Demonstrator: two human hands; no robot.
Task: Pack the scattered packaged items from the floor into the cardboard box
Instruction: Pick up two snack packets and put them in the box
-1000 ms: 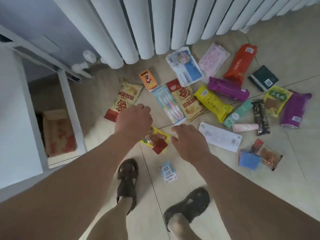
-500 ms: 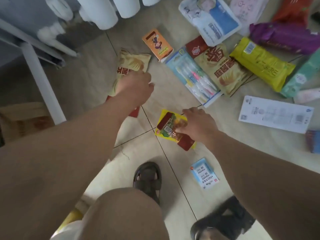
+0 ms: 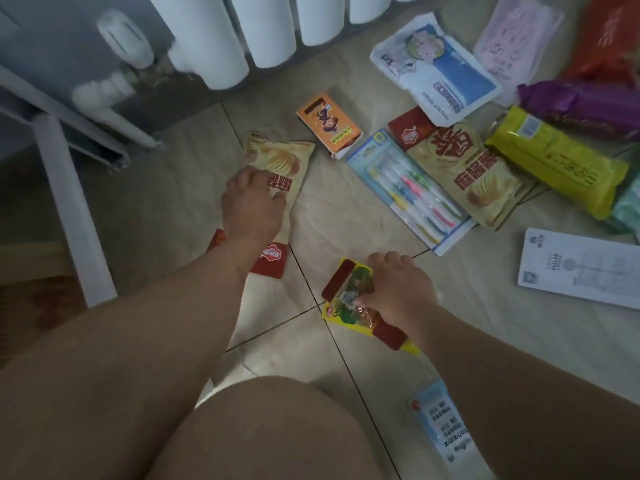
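Note:
My left hand (image 3: 252, 206) lies on a beige and red chip bag (image 3: 277, 161) on the floor, fingers curled over its middle. My right hand (image 3: 398, 289) pinches a small yellow and red snack packet (image 3: 346, 292) near a tile joint. Around them lie an orange carton (image 3: 329, 124), a toothbrush pack (image 3: 412, 192), a second chip bag (image 3: 464, 168), a yellow packet (image 3: 554, 161) and a small light-blue packet (image 3: 443, 424). A brown corner of the cardboard box (image 3: 31, 303) shows dimly at the left edge, behind a white leg.
White radiator columns (image 3: 259, 26) and a valve (image 3: 124, 39) stand at the back. The white furniture leg (image 3: 72, 209) is at the left. More packets, including a white-blue pouch (image 3: 436, 64) and a purple one (image 3: 588, 105), plus a white sheet (image 3: 581, 268), lie right. My knee (image 3: 259, 431) fills the bottom.
I have bent lower, so the view has closed in on the floor. My left hand settled further onto the chip bag and my right hand closed on the snack packet.

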